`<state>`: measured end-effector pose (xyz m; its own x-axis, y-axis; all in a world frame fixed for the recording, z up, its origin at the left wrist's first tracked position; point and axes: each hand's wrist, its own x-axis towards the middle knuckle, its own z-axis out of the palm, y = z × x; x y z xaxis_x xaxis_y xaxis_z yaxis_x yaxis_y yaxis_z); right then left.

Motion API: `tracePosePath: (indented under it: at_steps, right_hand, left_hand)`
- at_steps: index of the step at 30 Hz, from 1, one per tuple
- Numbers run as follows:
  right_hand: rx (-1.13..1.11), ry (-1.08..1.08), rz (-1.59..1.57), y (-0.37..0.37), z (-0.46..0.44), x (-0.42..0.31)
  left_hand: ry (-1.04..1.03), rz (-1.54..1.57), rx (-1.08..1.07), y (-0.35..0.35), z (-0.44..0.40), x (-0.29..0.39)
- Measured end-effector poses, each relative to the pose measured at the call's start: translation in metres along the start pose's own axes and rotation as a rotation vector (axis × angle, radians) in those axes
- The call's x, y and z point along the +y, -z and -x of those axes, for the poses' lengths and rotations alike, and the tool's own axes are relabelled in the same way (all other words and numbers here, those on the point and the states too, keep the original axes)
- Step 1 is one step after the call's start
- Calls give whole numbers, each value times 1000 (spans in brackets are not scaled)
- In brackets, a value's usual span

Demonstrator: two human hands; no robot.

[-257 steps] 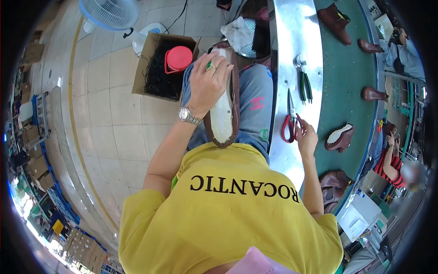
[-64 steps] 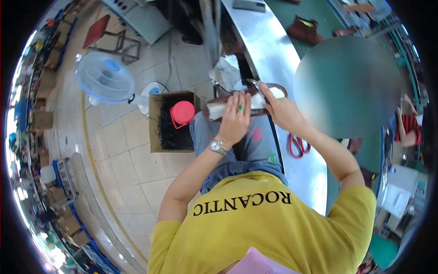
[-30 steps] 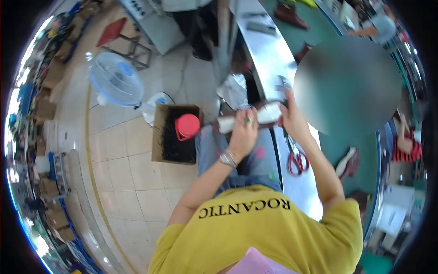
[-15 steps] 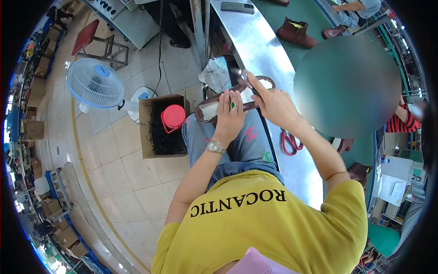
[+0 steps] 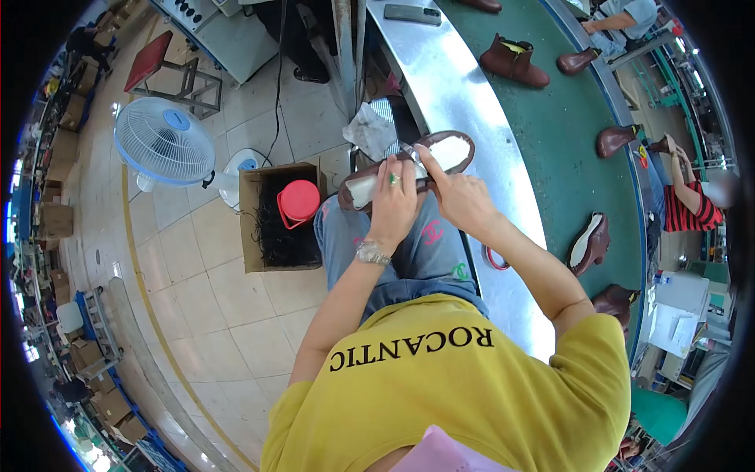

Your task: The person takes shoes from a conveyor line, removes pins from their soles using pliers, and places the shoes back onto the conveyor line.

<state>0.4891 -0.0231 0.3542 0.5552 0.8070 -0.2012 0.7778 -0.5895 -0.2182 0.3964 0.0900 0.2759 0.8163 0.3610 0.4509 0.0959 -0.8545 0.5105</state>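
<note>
Across my knees lies a brown shoe (image 5: 452, 152), sole up, with a pale white bottom and its far end tilted up to the right. My left hand (image 5: 395, 200), wearing a green ring and a watch, grips the shoe's middle with its fingers over the sole. Beside it, my right hand (image 5: 462, 195) is closed on a metal tool (image 5: 410, 151), whose head rests at the sole near my left fingertips. The tool's handles are mostly hidden by my right hand. Part of a red scissor handle (image 5: 495, 258) shows on the metal bench under my right forearm.
A metal bench (image 5: 464, 86) bearing a phone (image 5: 413, 14) runs along a green belt (image 5: 550, 118) with several brown shoes. Left of my knees stand a box (image 5: 252, 197) holding a red container (image 5: 300, 201), and a fan (image 5: 163, 143). A person in red stripes (image 5: 692, 208) sits at right.
My right hand has come down and left with the tool, whose head now meets the sole by my left fingers. My left hand stays on the shoe. A blurred round patch over the belt is gone.
</note>
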Motion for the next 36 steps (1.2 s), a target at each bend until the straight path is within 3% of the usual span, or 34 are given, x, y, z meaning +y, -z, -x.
tracePosePath:
  at_steps: [1,4,6,12,15,18,21,24,27,29,33,36]
  right_hand:
    - [2,8,7,3,-3,2]
    - [-14,18,6,5,-3,2]
    - [-23,47,19,14,-6,2]
    - [328,8,-201,20,-2,-29]
    - [48,46,21,-6,-2,-18]
    - [117,150,-7,16,1,-18]
    - [307,98,-163,12,-1,-35]
    - [59,100,-22,-18,-9,-23]
    - [103,167,-59,12,-9,-32]
    - [230,188,-165,8,-8,-40]
    - [60,147,-82,-16,-15,-45]
    - [62,275,-90,8,-20,-42]
  left_hand:
    - [90,106,-79,14,-8,4]
    - [-3,-293,-192,33,-12,-9]
    - [-17,-245,-203,35,-6,-8]
    - [-91,-327,-134,22,12,-13]
    - [-124,-338,-68,19,17,-16]
    - [-116,-269,-69,16,20,-19]
    - [-67,-144,-47,16,20,-22]
    - [67,-80,-76,39,11,-14]
    - [190,-299,-116,77,6,-12]
    - [206,-79,-175,76,13,-32]
    - [190,48,-145,73,18,-44]
    - [188,132,-112,75,19,-48]
